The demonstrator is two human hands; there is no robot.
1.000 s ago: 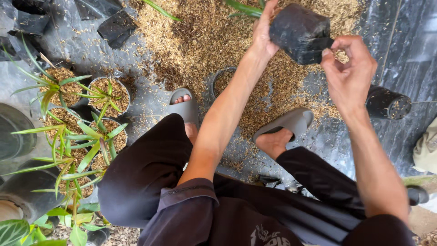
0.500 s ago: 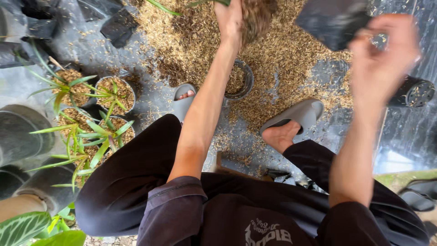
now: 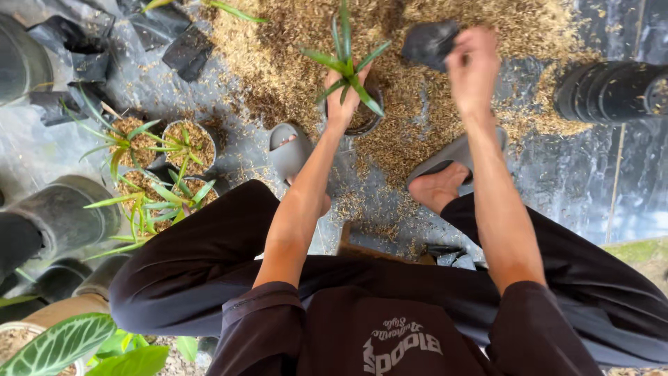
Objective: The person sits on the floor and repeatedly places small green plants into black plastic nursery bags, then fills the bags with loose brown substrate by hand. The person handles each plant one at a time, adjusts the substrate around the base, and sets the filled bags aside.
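Since half a second ago the left hand [image 3: 342,94] has swapped its fistful of husk for a small spiky green plant [image 3: 346,64], its fingers pinching the base of the leaves. It hangs just above a round black pot [image 3: 367,120] sunk in the pile of rice husk [image 3: 292,49] on the dark plastic sheet [image 3: 577,174]. The right hand [image 3: 473,66] is raised beside it, fingers closed on a crumpled black nursery bag [image 3: 428,43] (motion-blurred). Grey slippers [image 3: 289,150] rest near the pot. Toward the sheet's left edge stand potted seedlings [image 3: 156,163]; a stack of black pots [image 3: 612,90] lies near its right edge.
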